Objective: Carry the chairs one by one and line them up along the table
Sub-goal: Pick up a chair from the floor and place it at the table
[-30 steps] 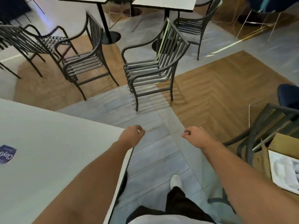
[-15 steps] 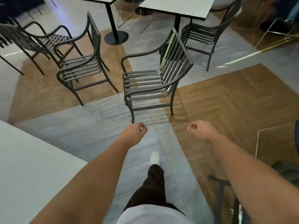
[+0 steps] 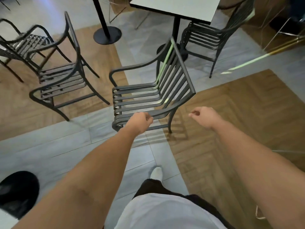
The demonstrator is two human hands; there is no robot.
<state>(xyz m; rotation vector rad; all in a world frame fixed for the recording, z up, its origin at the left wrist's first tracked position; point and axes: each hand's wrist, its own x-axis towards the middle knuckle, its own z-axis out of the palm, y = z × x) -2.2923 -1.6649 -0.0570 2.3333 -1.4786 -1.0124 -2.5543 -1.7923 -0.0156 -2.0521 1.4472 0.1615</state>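
A dark metal slatted armchair (image 3: 148, 96) stands on the floor right in front of me, its seat facing left. My left hand (image 3: 140, 120) has its fingers curled and lies over the chair's near armrest; whether it touches the rail I cannot tell. To the right of the chair, my right hand (image 3: 204, 117) hovers over the wood floor with curled fingers, holding nothing. A second armchair (image 3: 66, 83) of the same kind is to the left, a third armchair (image 3: 24, 45) beyond it.
A white-topped table (image 3: 181, 7) on a black pedestal stands behind the near chair, with another armchair (image 3: 211, 37) tucked beside it. A second pedestal base (image 3: 107, 34) is at upper centre. A black round base (image 3: 18, 192) and a white table corner (image 3: 5, 220) sit at lower left.
I have walked forward, away from the white table, toward the nearest chair. My left hand now reaches its near armrest; both hands kept their curled shape.
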